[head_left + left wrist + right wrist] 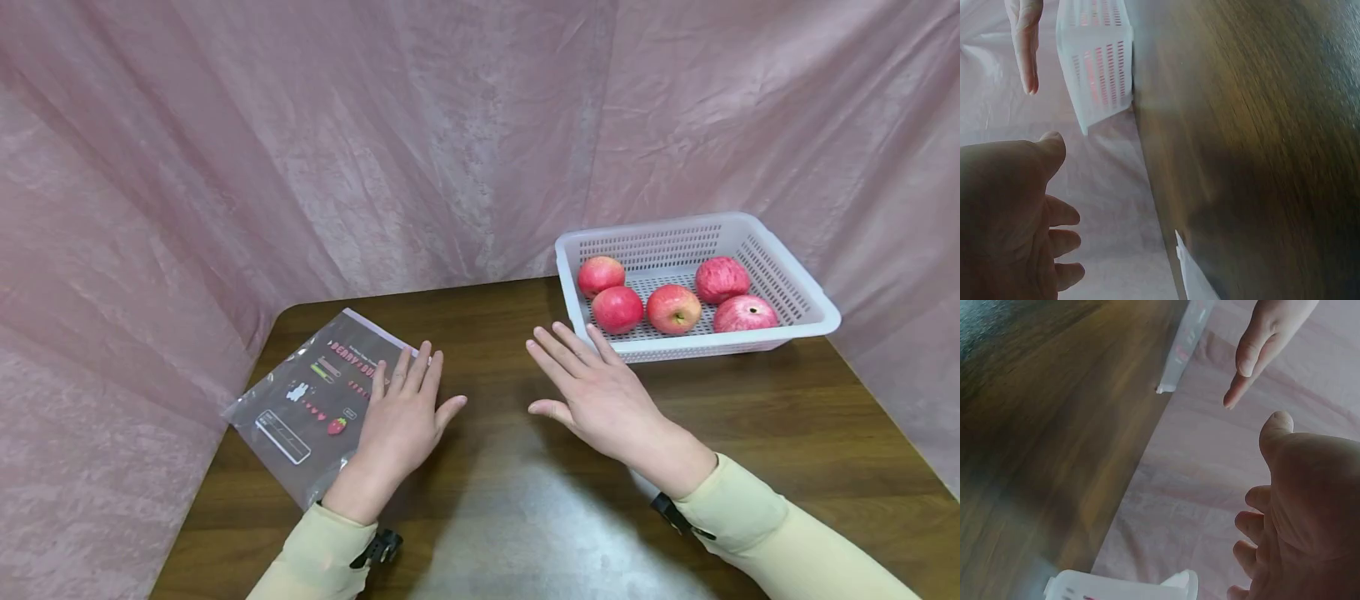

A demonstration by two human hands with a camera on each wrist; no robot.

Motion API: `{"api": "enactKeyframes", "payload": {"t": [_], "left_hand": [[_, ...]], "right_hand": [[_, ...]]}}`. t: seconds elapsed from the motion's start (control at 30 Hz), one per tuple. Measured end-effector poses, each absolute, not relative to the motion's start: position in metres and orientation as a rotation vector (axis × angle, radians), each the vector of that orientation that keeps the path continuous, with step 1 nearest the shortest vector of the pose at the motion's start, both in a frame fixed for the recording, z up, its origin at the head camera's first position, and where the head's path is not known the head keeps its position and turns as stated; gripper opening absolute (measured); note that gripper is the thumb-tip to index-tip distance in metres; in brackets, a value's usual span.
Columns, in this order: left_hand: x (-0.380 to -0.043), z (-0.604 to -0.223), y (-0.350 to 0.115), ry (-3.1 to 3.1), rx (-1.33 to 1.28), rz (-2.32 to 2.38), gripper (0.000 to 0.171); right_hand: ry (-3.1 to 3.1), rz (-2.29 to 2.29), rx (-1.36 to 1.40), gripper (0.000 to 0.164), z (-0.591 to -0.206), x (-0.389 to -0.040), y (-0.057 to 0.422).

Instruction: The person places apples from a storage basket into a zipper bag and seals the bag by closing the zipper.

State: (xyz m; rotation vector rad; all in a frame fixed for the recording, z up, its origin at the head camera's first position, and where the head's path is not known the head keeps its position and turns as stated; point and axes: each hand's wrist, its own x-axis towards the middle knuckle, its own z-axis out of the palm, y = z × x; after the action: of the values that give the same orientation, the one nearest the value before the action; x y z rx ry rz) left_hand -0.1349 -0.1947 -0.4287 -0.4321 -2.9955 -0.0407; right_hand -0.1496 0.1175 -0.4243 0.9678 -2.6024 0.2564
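My left hand hovers palm down above the table, fingers straight and thumb spread, holding nothing. In the head view it overlaps the right part of a clear printed zip bag that lies flat. My right hand is likewise held over the table with straight fingers and nothing in it. Its fingertips are nearest the front left corner of a white plastic basket. Inside the basket are several red apples. Each wrist view shows its own hand, the left and the right, raised above the tabletop.
The brown wooden table reaches back to a pink curtain, which hangs behind and at both sides. The basket stands at the table's back right, the bag at its left. A dark wrist strap sits on the right sleeve.
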Motion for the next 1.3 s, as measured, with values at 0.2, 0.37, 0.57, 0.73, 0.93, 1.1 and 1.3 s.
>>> {"api": "enactKeyframes", "payload": {"t": [0.2, 0.37, 0.57, 0.73, 0.93, 1.1, 1.3], "left_hand": [[-0.136, -0.431, -0.204, -2.990, -0.395, -0.064, 0.080], [-0.137, -0.433, -0.211, -3.029, -0.362, -0.087, 0.081], [-0.137, -0.435, -0.220, -3.054, -0.327, -0.124, 0.082], [-0.139, -0.437, -0.228, -3.078, -0.308, -0.144, 0.081], [-0.141, -0.439, -0.237, -3.131, -0.275, -0.148, 0.081], [-0.143, -0.440, -0.241, -3.161, -0.261, -0.170, 0.082], [-0.145, -0.443, -0.244, -3.167, -0.255, -0.193, 0.079]], "right_hand": [[-2.600, 0.239, 0.995, 0.084, -0.425, -0.151, 0.109], [-2.599, 0.246, 1.021, 0.085, -0.426, -0.151, 0.101], [-2.571, 0.231, 1.045, 0.084, -0.428, -0.152, 0.093], [-2.559, 0.234, 1.060, 0.082, -0.430, -0.153, 0.087], [-2.573, 0.222, 1.074, 0.082, -0.433, -0.156, 0.080], [-2.576, 0.217, 1.078, 0.083, -0.437, -0.160, 0.075], [-2.592, 0.212, 1.084, 0.082, -0.440, -0.166, 0.069]]}}
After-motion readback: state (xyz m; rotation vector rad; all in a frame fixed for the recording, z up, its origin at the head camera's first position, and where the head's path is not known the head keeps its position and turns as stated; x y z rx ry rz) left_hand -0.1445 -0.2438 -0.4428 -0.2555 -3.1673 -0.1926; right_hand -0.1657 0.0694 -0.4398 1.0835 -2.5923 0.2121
